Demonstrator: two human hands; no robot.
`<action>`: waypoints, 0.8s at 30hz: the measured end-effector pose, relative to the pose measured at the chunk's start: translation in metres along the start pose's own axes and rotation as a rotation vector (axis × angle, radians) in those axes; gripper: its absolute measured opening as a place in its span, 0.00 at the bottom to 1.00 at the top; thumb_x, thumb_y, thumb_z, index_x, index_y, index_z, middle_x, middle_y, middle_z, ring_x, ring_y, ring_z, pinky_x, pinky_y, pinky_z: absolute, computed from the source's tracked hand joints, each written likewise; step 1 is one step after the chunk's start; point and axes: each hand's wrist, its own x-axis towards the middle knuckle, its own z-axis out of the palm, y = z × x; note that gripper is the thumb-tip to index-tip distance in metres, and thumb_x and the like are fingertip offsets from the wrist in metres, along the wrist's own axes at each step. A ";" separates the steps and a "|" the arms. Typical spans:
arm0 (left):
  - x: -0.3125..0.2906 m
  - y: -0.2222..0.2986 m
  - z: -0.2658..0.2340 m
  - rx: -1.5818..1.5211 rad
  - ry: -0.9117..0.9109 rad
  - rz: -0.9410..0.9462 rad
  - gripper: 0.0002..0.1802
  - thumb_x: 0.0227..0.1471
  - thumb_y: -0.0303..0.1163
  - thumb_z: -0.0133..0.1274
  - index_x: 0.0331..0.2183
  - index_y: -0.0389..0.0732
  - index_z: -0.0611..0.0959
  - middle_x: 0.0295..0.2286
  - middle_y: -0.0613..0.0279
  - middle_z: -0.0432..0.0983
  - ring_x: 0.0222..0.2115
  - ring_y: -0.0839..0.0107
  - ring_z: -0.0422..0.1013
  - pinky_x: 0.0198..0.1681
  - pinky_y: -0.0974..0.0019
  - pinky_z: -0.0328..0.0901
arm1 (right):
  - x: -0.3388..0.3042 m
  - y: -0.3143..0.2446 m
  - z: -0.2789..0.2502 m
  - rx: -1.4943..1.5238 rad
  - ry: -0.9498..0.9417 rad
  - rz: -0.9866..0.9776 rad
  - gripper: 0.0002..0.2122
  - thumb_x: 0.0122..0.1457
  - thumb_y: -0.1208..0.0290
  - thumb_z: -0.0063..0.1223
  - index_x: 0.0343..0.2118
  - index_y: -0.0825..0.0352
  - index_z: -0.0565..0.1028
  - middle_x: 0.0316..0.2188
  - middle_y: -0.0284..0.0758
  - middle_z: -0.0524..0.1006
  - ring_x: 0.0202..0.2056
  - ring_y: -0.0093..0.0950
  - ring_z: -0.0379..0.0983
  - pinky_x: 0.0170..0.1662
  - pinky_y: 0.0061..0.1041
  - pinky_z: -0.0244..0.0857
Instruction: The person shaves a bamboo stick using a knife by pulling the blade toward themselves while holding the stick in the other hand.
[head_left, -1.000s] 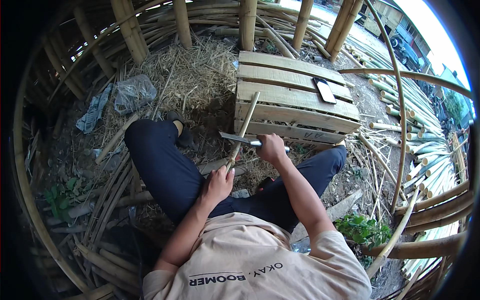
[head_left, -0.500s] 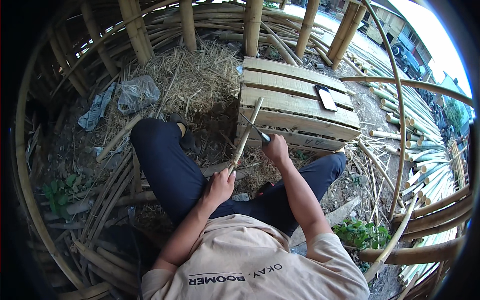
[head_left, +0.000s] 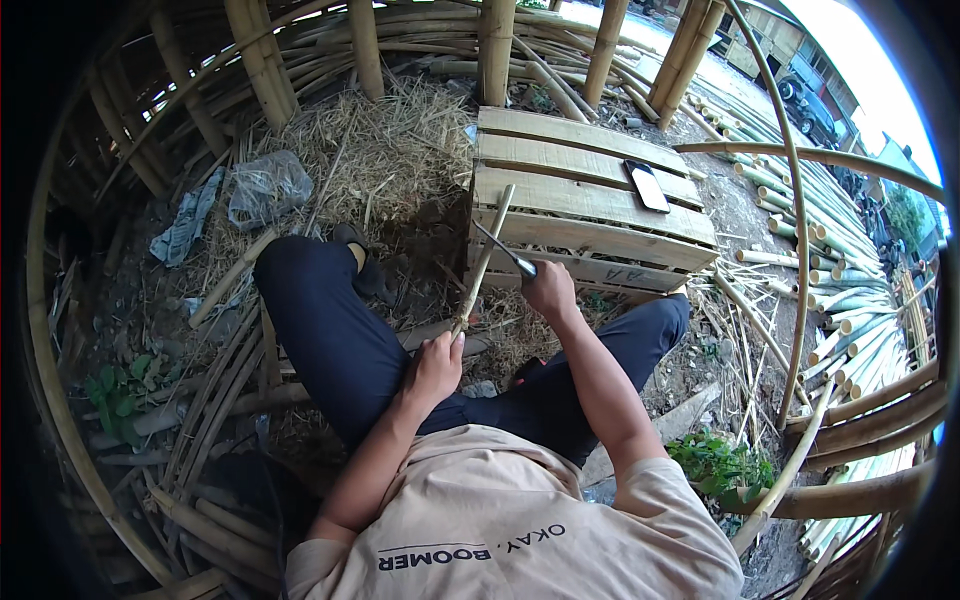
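Note:
My left hand is closed round the lower end of a slim bamboo stick, which slants up and away from me toward the wooden crate. In my right hand is a knife, gripped by its handle. Its thin dark blade points up and left and lies across the stick, above the middle. Whether the edge bites into the stick is too small to tell. Near my left hand, the stick has a rough, frayed knot.
A slatted wooden crate stands just ahead, with a phone on top. Bamboo shavings and a clear plastic bag lie at the far left. Cut bamboo poles are piled at the right. Upright bamboo posts stand behind the crate.
The knife blade has shifted slightly up along the stick, away from my left hand. The whole view has moved a little; both grips stay the same.

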 end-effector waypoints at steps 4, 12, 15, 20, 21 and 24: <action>0.000 -0.003 -0.001 0.028 -0.010 -0.002 0.21 0.65 0.39 0.45 0.26 0.32 0.76 0.21 0.37 0.74 0.26 0.37 0.73 0.28 0.41 0.64 | -0.011 -0.005 -0.012 -0.130 -0.136 -0.197 0.10 0.48 0.69 0.55 0.33 0.63 0.81 0.27 0.50 0.80 0.33 0.52 0.78 0.41 0.48 0.72; 0.000 -0.001 -0.001 0.033 -0.027 -0.015 0.21 0.66 0.40 0.44 0.27 0.33 0.76 0.22 0.37 0.75 0.27 0.36 0.72 0.29 0.41 0.65 | 0.000 0.002 -0.006 0.053 -0.049 -0.003 0.09 0.51 0.70 0.54 0.33 0.63 0.83 0.29 0.52 0.79 0.34 0.52 0.77 0.42 0.48 0.72; 0.000 -0.002 -0.001 0.038 -0.029 -0.028 0.21 0.66 0.40 0.44 0.27 0.33 0.76 0.22 0.37 0.75 0.27 0.36 0.72 0.29 0.41 0.65 | -0.007 -0.001 -0.003 0.041 -0.033 -0.132 0.09 0.48 0.71 0.55 0.32 0.62 0.83 0.28 0.51 0.80 0.33 0.52 0.77 0.42 0.47 0.73; -0.001 -0.006 0.003 0.011 -0.004 -0.009 0.21 0.66 0.40 0.44 0.27 0.33 0.76 0.22 0.36 0.75 0.27 0.36 0.72 0.29 0.41 0.64 | -0.001 -0.003 0.008 0.007 -0.038 -0.038 0.11 0.46 0.72 0.55 0.33 0.61 0.83 0.27 0.49 0.80 0.33 0.50 0.78 0.42 0.45 0.74; 0.000 -0.004 0.003 0.020 0.001 -0.011 0.21 0.66 0.40 0.44 0.27 0.33 0.76 0.22 0.36 0.75 0.27 0.36 0.72 0.29 0.41 0.64 | 0.001 -0.003 0.009 0.019 0.001 -0.001 0.11 0.46 0.71 0.55 0.34 0.61 0.83 0.27 0.49 0.80 0.32 0.49 0.78 0.41 0.45 0.74; 0.000 -0.002 -0.001 0.020 -0.011 0.003 0.21 0.66 0.40 0.44 0.27 0.33 0.76 0.22 0.36 0.75 0.27 0.36 0.72 0.29 0.41 0.64 | -0.001 -0.004 0.004 -0.032 0.045 -0.059 0.11 0.46 0.71 0.55 0.33 0.61 0.83 0.27 0.50 0.80 0.32 0.49 0.78 0.41 0.45 0.74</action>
